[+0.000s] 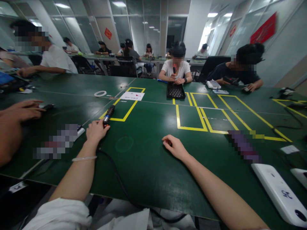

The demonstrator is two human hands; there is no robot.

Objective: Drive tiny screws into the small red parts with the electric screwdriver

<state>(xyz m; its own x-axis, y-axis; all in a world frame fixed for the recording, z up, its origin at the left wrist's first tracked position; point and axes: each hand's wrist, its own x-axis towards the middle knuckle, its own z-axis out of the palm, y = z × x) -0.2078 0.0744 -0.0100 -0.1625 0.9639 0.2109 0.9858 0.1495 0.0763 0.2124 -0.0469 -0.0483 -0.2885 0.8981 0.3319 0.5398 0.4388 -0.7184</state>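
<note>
The fingers of left hand [95,130] grasp one black, blue-banded cylindrical tool [110,111], extending ahead of them; right hand [175,147] curls, its content unclear.

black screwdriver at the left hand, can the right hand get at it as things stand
Probably yes: nothing visible stands between the right hand and the black screwdriver, whose far end sticks out past the left hand.

Creased white sleeve [64,213], slim pale bangle [84,158] around the left forearm [76,179].
</note>
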